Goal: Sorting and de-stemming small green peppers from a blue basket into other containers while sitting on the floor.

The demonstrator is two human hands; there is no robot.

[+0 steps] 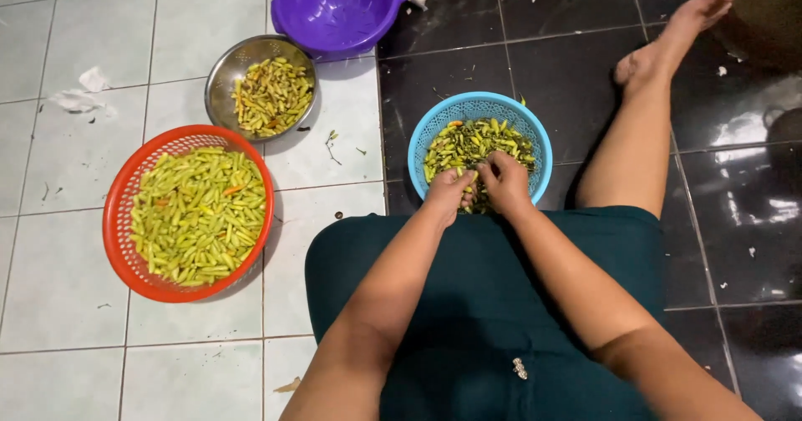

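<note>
Working at the near rim of a blue basket point(434, 129) on dark tiles: left hand point(449, 190) and right hand point(505, 179) side by side, fingers curled together, pinching green chillies point(476, 144). Chillies short, yellow-green, a few orange. Off left: red basket point(117, 220) full of chillies, metal bowl point(219, 68), purple bowl point(338, 7).

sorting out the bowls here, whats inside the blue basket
The blue basket holds a heap of green chillies, a few orange. The left hand and right hand cover its near side, so whatever lies under them and the fingers is hidden.
</note>
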